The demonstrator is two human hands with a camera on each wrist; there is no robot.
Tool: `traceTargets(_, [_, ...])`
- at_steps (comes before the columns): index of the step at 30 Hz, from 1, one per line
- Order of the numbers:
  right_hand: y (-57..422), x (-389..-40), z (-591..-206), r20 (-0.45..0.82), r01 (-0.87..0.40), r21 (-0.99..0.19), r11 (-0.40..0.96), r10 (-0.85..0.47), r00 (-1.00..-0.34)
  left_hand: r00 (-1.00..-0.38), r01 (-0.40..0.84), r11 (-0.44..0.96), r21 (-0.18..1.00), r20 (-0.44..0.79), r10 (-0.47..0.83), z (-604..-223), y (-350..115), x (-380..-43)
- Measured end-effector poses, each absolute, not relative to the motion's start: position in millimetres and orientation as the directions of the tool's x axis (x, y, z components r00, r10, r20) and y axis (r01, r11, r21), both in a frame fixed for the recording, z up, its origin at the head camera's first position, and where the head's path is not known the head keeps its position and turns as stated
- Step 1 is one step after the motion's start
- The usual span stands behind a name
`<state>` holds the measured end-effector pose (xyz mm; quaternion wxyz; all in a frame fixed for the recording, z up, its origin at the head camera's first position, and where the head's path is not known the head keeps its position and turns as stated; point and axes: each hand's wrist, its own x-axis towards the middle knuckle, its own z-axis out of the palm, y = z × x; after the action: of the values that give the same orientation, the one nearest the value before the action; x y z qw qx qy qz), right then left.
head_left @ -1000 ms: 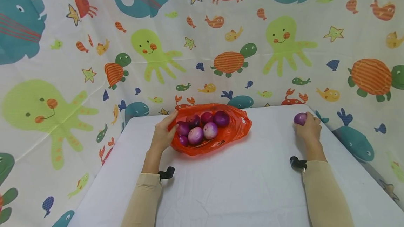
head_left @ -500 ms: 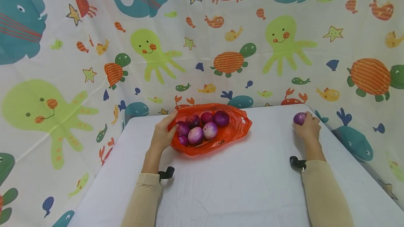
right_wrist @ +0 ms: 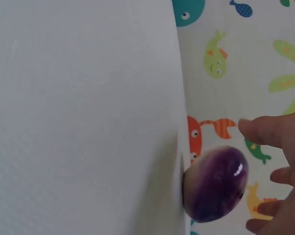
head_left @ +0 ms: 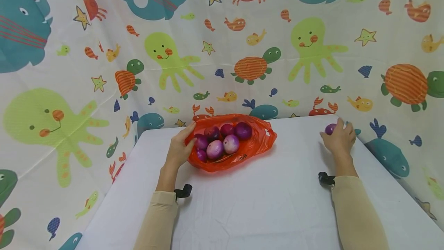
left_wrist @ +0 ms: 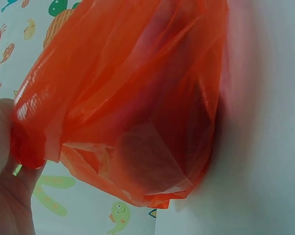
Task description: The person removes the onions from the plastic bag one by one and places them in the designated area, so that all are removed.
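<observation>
My left hand point(head_left: 177, 151) pinches the left rim of a red plastic bag point(head_left: 263, 142), thumb and fingers on the film. Several red onions point(head_left: 215, 149) show in the bag's open mouth. In the left wrist view the bag point(left_wrist: 103, 107) fills the middle, its contents only dark shapes through the plastic. At the far right of the table, a single red onion point(head_left: 330, 129) rests on the white cloth. Around it my right hand point(head_left: 340, 140) is spread, partly hiding it. The right wrist view shows the fingers point(right_wrist: 265, 129) apart from the onion point(right_wrist: 218, 183).
A white cloth covers the table point(head_left: 256, 203). Its right edge point(head_left: 381, 173) runs close beside the right hand. Behind stands a curtain point(head_left: 215, 30) printed with sea animals. Each wrist wears a small black camera point(head_left: 184, 191).
My right hand has loosened its grip on the single onion and spread its fingers, shifting slightly; the onion sits on the table. The left hand and bag have stayed put.
</observation>
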<state>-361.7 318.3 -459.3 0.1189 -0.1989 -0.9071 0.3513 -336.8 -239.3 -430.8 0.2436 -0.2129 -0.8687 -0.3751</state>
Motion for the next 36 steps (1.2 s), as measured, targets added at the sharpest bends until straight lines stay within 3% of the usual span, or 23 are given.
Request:
traceTargets(5, [298.4, -364.7, -446.5, 0.197, 0.185, -0.698, 0.692, 0.434, -0.879, -0.795, 0.546, 0.634, 0.548, 0.577, 0.186, -430.6, -240.7, -335.8])
traceTargets(12, [253.5, -368.2, -426.2, 0.496, -0.144, -0.666, 0.732, 0.29, -0.819, -0.793, 0.543, 0.641, 0.542, 0.582, 0.18, -432.2, -242.5, -337.1])
traceTargets(15, [237.7, -368.4, -423.1, 0.563, -0.229, -0.633, 0.739, 0.237, -0.792, -0.791, 0.544, 0.641, 0.541, 0.584, 0.179, -432.0, -242.7, -337.7])
traceTargets(23, [209.7, -365.3, -422.1, 0.551, -0.248, -0.619, 0.745, 0.187, -0.814, -0.793, 0.543, 0.642, 0.542, 0.582, 0.18, -431.3, -242.1, -338.6])
traceTargets(36, [164.4, -354.5, -420.7, 0.577, -0.452, -0.598, 0.662, -0.037, -0.816, -0.793, 0.546, 0.636, 0.545, 0.582, 0.182, -430.6, -240.5, -337.2])
